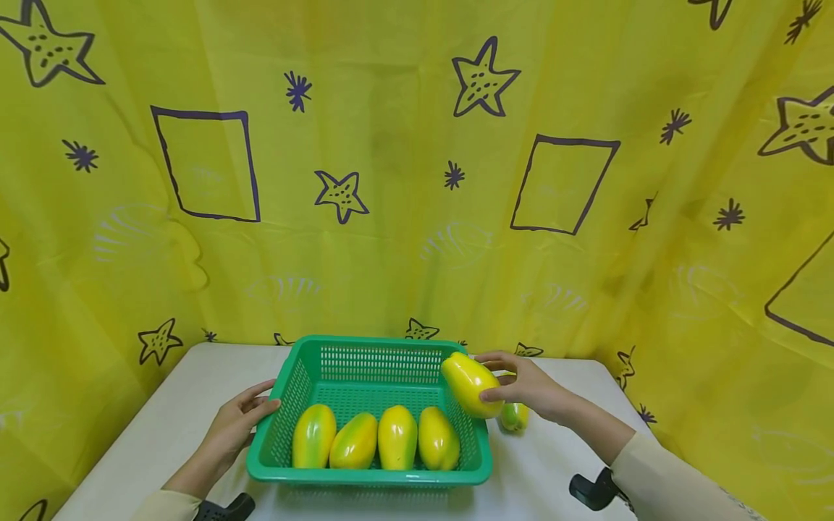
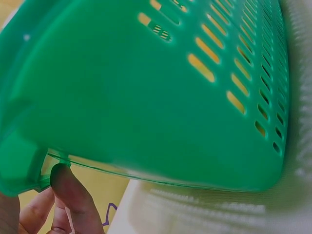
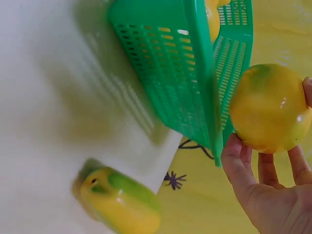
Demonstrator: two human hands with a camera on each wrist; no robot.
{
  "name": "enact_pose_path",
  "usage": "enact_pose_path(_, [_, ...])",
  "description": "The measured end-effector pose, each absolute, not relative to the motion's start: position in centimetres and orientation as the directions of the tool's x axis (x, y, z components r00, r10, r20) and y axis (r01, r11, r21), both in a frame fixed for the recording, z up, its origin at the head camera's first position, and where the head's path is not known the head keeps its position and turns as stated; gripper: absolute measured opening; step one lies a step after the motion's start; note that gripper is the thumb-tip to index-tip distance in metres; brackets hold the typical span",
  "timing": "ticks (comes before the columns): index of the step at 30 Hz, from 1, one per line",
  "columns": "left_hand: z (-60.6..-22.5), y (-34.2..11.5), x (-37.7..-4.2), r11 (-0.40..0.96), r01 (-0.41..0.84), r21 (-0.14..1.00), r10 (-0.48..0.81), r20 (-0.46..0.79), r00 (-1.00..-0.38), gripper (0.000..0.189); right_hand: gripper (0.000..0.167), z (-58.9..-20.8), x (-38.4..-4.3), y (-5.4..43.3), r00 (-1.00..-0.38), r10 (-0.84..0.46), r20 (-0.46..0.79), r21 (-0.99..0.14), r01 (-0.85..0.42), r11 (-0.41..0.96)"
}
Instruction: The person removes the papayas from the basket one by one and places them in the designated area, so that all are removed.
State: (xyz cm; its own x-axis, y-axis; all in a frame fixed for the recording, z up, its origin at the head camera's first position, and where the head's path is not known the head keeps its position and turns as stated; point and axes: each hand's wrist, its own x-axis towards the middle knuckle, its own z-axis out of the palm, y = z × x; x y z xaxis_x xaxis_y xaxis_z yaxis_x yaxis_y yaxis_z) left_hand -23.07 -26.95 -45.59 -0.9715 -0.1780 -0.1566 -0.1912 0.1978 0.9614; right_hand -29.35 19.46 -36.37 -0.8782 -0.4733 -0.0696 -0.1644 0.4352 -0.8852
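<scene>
A green plastic basket (image 1: 371,475) with slotted walls stands on the table. Several yellow-green papayas (image 1: 397,438) lie in a row along its near side. At the basket's left rim my left hand (image 1: 229,427) grips the edge; its thumb and fingers (image 2: 73,195) show at the rim in the left wrist view. My right hand (image 1: 531,387) holds another papaya (image 1: 469,383) over the right rim, with fingers and thumb around its lower end. One more papaya (image 3: 122,200) lies on the table outside the basket, below the right hand and partly hidden by it in the head view.
The white table (image 1: 150,427) extends to both sides of the basket. A yellow curtain (image 1: 404,253) with dark star and square drawings hangs behind and beside it. Dark wrist mounts (image 1: 593,490) sit near both sleeves.
</scene>
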Motion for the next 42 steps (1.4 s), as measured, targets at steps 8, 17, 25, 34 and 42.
enact_pose_path(8, [-45.4, -26.8, -23.0, 0.207, -0.198, 0.958, -0.187, -0.16, -0.969, 0.066, 0.069, -36.0, -29.4, 22.0, -0.912, -0.403, -0.077, -0.863, -0.141, 0.485])
enact_pose_path(17, [-45.3, -26.8, -22.9, 0.197, -0.203, 0.959, -0.184, -0.167, -0.968, 0.065, 0.074, -36.3, -29.4, 24.7, -0.934, -0.349, -0.083, -0.846, -0.119, 0.52])
enact_pose_path(25, [-45.3, -26.8, -23.0, 0.196, -0.208, 0.958, -0.183, -0.173, -0.968, 0.064, 0.075, -36.9, -29.7, 27.3, -0.964, -0.252, -0.084, -0.811, -0.081, 0.58])
enact_pose_path(34, [-45.5, -26.9, -23.1, 0.206, -0.214, 0.955, -0.187, -0.176, -0.966, 0.065, 0.074, -38.0, -30.2, 30.0, -0.975, -0.212, -0.07, -0.824, -0.063, 0.563])
enact_pose_path(42, [-45.2, -26.8, -22.9, 0.193, -0.213, 0.958, -0.18, -0.179, -0.967, 0.065, 0.075, -39.2, -30.5, 31.8, -0.983, -0.161, -0.09, -0.838, -0.013, 0.545])
